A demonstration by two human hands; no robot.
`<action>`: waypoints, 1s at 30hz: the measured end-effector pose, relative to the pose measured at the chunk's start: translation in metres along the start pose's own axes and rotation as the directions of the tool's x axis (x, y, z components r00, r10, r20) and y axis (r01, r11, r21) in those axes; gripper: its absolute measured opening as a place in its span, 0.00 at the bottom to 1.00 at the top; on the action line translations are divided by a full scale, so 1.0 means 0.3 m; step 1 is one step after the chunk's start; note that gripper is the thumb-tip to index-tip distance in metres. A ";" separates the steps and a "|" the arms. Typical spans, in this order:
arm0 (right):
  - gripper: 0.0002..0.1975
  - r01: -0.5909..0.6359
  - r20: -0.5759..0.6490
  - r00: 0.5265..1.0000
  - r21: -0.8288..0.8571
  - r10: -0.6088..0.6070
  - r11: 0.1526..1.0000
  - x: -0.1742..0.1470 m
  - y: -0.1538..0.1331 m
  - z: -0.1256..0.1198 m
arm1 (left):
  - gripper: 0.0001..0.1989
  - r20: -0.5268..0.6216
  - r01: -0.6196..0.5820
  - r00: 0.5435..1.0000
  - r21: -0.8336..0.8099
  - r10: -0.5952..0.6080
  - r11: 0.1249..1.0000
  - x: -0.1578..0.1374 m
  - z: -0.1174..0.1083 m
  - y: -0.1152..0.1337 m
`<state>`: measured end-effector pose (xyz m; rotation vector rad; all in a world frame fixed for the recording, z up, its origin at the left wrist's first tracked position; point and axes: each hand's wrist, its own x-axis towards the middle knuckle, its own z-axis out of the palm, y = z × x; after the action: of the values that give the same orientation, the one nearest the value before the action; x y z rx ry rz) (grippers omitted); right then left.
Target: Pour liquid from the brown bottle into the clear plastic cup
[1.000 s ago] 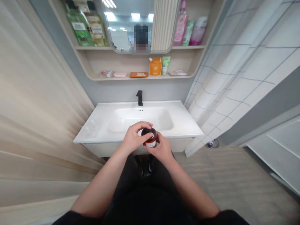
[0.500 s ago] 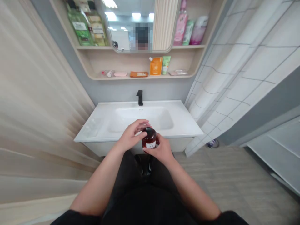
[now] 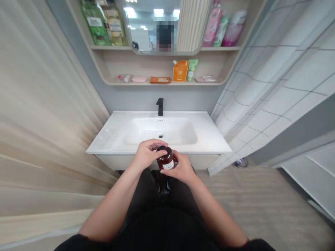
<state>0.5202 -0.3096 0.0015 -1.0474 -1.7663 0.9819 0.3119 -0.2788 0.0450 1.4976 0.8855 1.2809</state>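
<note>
The jar (image 3: 165, 161) in front of the black faucet (image 3: 160, 107) is reddish-brown, the packet (image 3: 157, 80) above the faucet orange, the curtain (image 3: 274, 99) to its right white, dark-gridded.

lower shelf (image 3: 146, 84) — orange pouch (image 3: 180, 71), green tube (image 3: 192, 70), flat packet (image 3: 160, 80), perhaps a pink case (image 3: 139, 79)

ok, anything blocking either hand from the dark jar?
Nothing visible. The right hand holds the dark jar by its side, and the left hand has its thumb and fingers at the top. The white counter appears beyond the jar, not between.
</note>
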 end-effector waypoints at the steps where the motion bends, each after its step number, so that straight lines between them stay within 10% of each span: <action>1: 0.36 0.013 0.032 0.999 0.022 -0.014 1.000 0.002 0.001 0.000 | 0.19 0.009 0.014 1.000 0.009 -0.014 1.000 -0.006 -0.012 -0.001; 8: 0.32 -0.021 -0.012 1.000 -0.102 0.019 0.995 0.066 0.002 0.062 | 0.37 0.100 0.001 0.994 0.383 -0.042 0.924 -0.057 -0.075 0.062; 12: 0.48 0.016 -0.024 1.000 -0.011 -0.017 1.000 0.163 0.031 0.109 | 0.37 0.041 -0.013 0.999 0.512 -0.010 0.859 0.006 -0.152 0.086; 23: 0.31 -0.096 -0.238 0.964 0.121 0.123 0.988 0.070 0.334 -0.128 | 0.45 -0.309 0.305 0.951 0.929 -0.013 0.209 0.525 -0.813 0.023; 30: 0.27 -0.153 -0.250 0.950 0.140 0.184 0.978 -0.041 0.382 -0.228 | 0.43 -0.429 0.438 0.890 0.898 -0.154 0.033 0.627 -1.002 -0.168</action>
<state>0.6165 -0.2675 -0.0819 -1.2075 -1.4042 0.9889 0.0557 -0.0286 0.0560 1.9347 2.4566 0.3115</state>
